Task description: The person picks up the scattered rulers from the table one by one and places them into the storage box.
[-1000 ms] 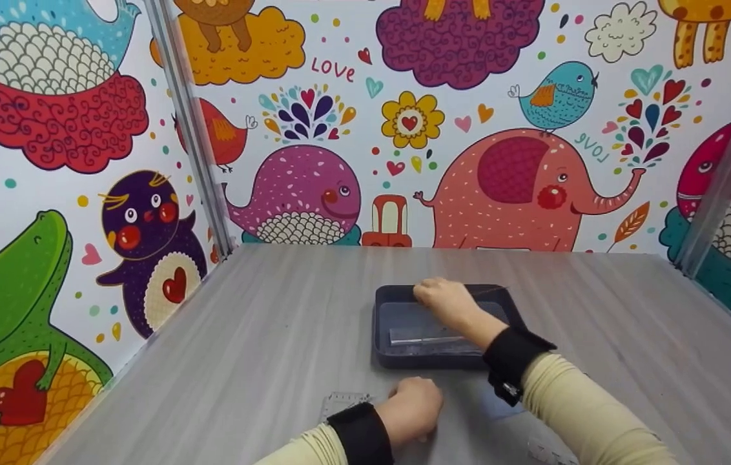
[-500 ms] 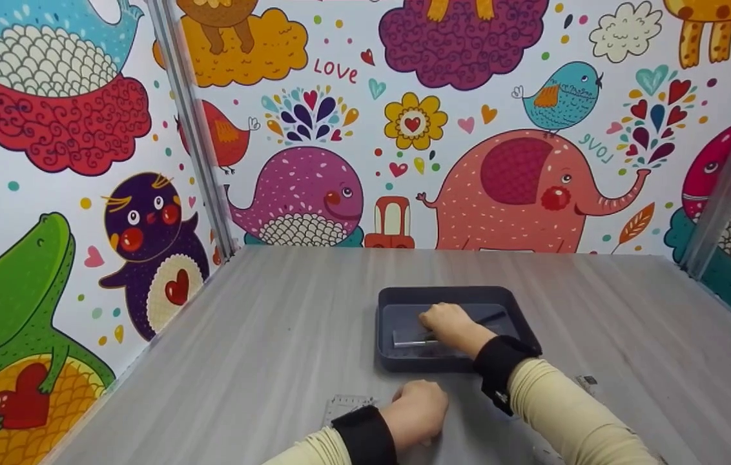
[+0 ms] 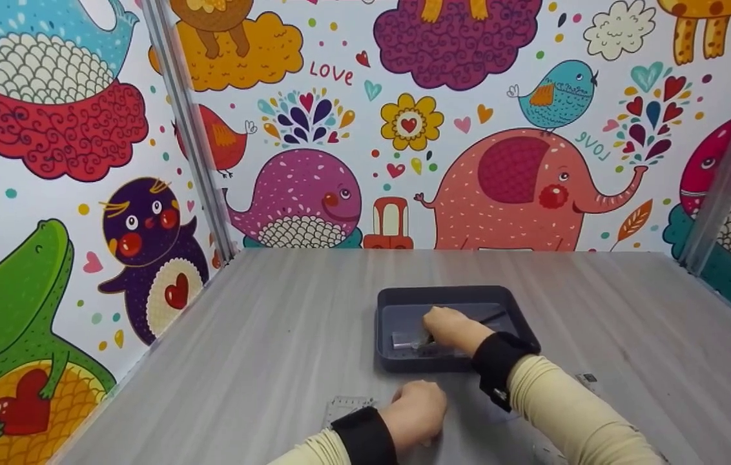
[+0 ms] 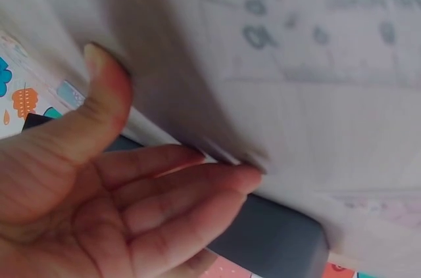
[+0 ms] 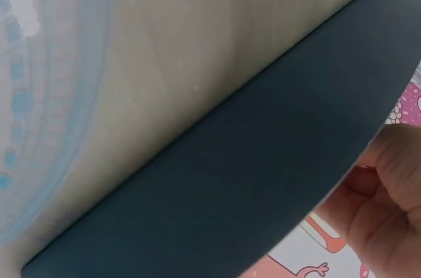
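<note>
Grey desk [image 3: 243,361]. Dark tray [image 3: 456,296] at centre. Inside, right grip [image 3: 449,328] curled on a grey ruler [image 3: 407,338]. At 6 o'clock, left grip [image 3: 418,408] loosely bent, resting beside a clear ruler [image 3: 343,407].

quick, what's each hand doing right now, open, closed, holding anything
Left hand: rests on the table, fingers loosely curled, holding nothing.
Right hand: inside the dark tray; grip cannot be told.

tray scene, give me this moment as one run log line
right hand: in dark tray, on ruler | left hand: on table, by clear ruler
</note>
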`<state>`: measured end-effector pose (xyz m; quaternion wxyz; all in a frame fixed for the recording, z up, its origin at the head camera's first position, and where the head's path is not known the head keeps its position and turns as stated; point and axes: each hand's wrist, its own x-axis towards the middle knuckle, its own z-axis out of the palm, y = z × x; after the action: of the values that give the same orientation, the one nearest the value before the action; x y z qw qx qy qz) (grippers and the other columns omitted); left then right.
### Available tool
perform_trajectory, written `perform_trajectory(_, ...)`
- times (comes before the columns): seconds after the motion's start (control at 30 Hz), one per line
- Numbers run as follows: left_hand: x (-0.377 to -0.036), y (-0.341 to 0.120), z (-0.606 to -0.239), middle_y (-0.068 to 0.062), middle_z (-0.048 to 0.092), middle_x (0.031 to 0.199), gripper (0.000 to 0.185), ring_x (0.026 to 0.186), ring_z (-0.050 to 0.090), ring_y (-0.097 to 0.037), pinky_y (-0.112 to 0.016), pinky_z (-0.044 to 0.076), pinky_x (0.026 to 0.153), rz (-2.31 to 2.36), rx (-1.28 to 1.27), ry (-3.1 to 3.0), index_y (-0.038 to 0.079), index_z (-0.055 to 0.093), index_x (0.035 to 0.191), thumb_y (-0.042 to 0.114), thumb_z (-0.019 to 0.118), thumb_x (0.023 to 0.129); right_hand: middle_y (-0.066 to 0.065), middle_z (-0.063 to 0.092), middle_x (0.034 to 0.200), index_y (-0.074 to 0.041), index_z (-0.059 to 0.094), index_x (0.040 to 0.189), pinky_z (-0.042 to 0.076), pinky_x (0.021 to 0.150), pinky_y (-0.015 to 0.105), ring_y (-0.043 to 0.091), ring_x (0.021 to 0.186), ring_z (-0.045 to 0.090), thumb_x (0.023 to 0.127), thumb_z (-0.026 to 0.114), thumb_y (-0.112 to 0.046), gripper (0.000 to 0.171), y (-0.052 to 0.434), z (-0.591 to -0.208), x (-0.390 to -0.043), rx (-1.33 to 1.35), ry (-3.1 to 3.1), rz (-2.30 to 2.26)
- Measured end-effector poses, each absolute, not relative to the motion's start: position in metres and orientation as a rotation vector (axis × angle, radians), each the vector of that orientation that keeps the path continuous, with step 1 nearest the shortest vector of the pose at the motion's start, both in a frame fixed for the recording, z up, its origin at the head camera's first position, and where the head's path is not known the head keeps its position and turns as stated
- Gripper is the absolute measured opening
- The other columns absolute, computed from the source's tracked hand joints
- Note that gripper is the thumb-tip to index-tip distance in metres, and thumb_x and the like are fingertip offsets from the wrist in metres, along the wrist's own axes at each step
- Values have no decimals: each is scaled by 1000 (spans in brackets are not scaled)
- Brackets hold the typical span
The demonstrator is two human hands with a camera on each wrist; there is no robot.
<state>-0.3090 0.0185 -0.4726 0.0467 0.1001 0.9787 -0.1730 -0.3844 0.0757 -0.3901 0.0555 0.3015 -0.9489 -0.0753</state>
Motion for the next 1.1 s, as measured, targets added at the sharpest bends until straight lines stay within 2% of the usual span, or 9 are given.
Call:
perform_trajectory(0.13,-301,17,-465,7,60,70,40,54,53,-21,-45,38,35,-542,361,3001,15,63,69,19,80,33,6,57,60,-6,57,61,45,55,31,20,60,56,72,56,-3,11,79,-391,-381,890,-2905,-208)
perform_trajectory(0.27,-285,15,-444,8,60,73,34,56,54,-19,-42,39,36,-547,418,2966,17,63,71,22,79,42,5,58,65,-7,61,67,45,58,33,20,63,57,72,54,-3,10,87,-390,-379,921,-2945,-120)
perform_trajectory(0.37,-271,14,-423,8,60,75,29,57,56,-18,-39,41,38,-562,443,2934,18,64,72,23,77,47,4,60,70,-8,64,75,45,59,33,20,66,57,73,53,-5,11,99,-387,-379,973,-2947,116)
perform_trajectory(0.53,-254,11,-406,6,60,73,26,58,56,-17,-37,43,41,-568,460,2941,17,63,73,24,75,51,11,60,82,2,60,90,45,64,35,23,75,56,74,52,-3,18,130,-370,-374,998,-2738,565)
perform_trajectory(0.7,-253,13,-405,6,61,73,25,60,56,-15,-36,44,43,-586,455,2974,16,63,72,25,75,52,9,60,84,1,58,95,45,68,35,20,78,55,75,55,-4,21,165,-338,-350,880,-2574,781)
perform_trajectory(0.9,-257,2,-399,3,61,73,41,63,57,-14,-33,46,47,-611,563,2974,15,63,72,31,79,39,6,59,83,-4,57,96,47,63,29,18,74,56,76,55,-5,20,194,-315,-313,751,-2547,853)
perform_trajectory(1.0,-256,-12,-394,-2,59,73,41,66,56,-16,-30,46,54,-422,629,2978,12,60,73,31,78,41,4,58,83,-6,57,96,46,61,24,15,72,55,76,55,-6,20,201,-316,-297,741,-2561,870)
perform_trajectory(1.1,-251,-27,-391,-4,57,68,35,64,55,-17,-29,45,55,-193,694,3037,10,59,71,31,76,48,3,58,83,-6,56,95,45,59,21,12,71,55,76,55,-5,19,204,-324,-281,806,-2565,887)
